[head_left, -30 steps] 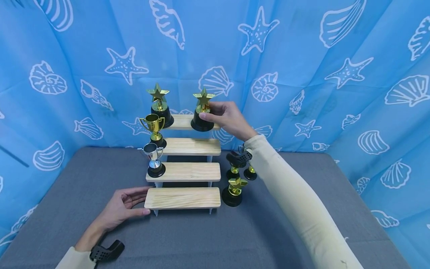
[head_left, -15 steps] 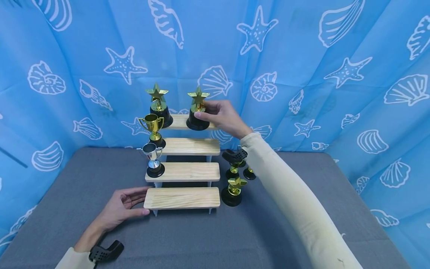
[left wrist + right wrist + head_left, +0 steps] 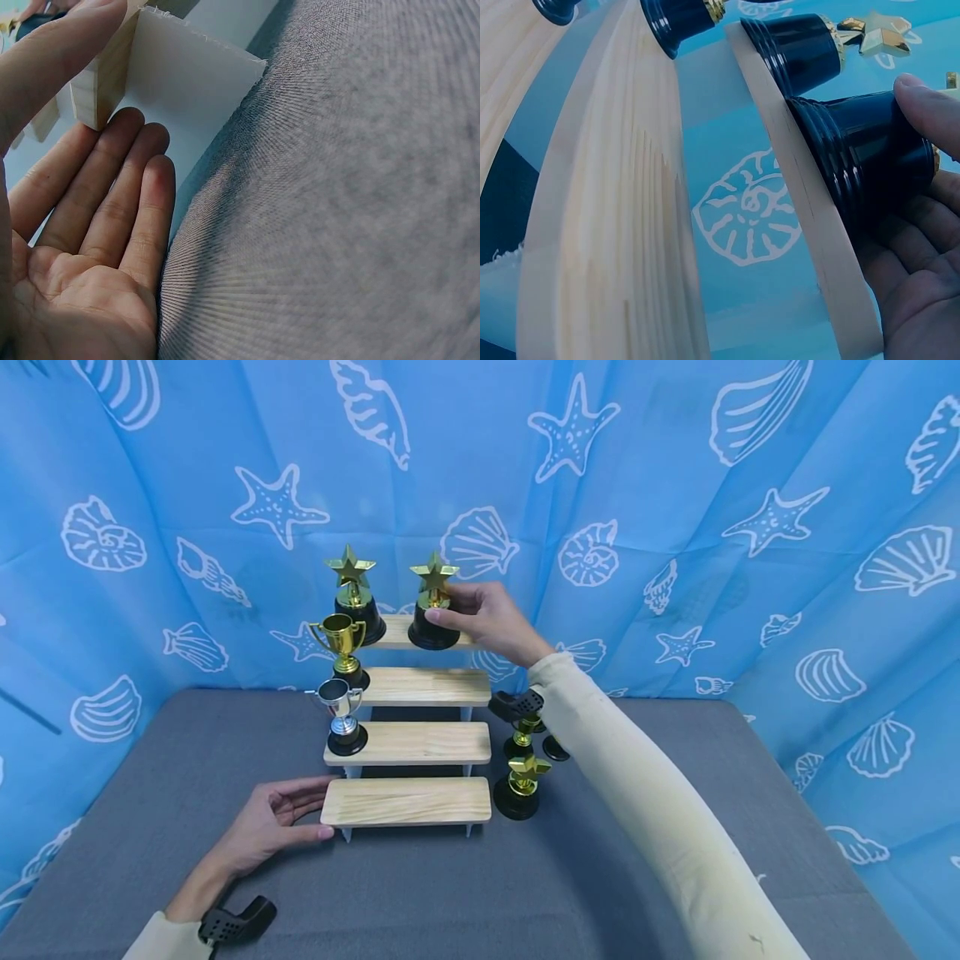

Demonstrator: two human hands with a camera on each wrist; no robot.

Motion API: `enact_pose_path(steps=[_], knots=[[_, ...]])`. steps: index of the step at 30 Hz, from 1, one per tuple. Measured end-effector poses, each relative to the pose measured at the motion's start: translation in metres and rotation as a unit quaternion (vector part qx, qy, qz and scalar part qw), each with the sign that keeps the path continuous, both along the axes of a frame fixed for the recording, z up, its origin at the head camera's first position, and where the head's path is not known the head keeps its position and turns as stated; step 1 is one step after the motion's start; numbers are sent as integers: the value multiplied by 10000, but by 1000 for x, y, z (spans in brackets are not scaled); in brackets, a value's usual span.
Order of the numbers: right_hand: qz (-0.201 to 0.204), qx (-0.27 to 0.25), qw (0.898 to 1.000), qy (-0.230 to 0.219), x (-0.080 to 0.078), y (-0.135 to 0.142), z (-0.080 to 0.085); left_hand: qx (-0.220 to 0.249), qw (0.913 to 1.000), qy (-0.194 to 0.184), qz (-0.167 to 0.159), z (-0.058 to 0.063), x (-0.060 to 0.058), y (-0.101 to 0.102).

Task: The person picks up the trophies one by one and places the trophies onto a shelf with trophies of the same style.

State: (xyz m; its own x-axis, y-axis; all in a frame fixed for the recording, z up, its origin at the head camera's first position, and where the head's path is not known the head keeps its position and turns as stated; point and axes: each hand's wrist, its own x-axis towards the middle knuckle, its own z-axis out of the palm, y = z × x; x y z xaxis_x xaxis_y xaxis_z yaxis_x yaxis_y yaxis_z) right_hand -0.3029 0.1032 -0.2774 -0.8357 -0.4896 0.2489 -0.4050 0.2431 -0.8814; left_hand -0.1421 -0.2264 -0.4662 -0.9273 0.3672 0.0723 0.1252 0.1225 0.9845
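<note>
We see a blue curtain (image 3: 660, 452) printed with white shells and starfish behind a grey table (image 3: 420, 902). On the table we find a four-step wooden stand (image 3: 408, 802). We see the right hand (image 3: 498, 622) curled round the black base of a gold star trophy (image 3: 426, 633), thumb in front; that trophy is upright on the top step, its base against the board. We see the left hand (image 3: 273, 822) relaxed, fingers nearly straight, touching the left end of the lowest step and gripping nothing. We spot a second star trophy (image 3: 360, 618) at the top step's left end and a third star trophy (image 3: 519, 789) on the table, right of the stand. Below the second, we see a gold cup (image 3: 341, 635), then a silver cup (image 3: 345, 720), each one step lower.
</note>
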Motion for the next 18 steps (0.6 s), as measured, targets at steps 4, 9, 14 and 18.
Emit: enact_pose_path(steps=[4,9,14,18], knots=[[-14,92,10000,35,-1,-3,1,-13,10000,20,-1,0,0,0],[19,170,9998,81,-1,-7,1,-42,10000,37,30,-1,-1,0],[-15,275,9996,109,-4,-9,1,-54,10000,-20,71,0,0,0],[-49,366,9992,154,-6,-12,1,-49,10000,-4,45,0,0,1]])
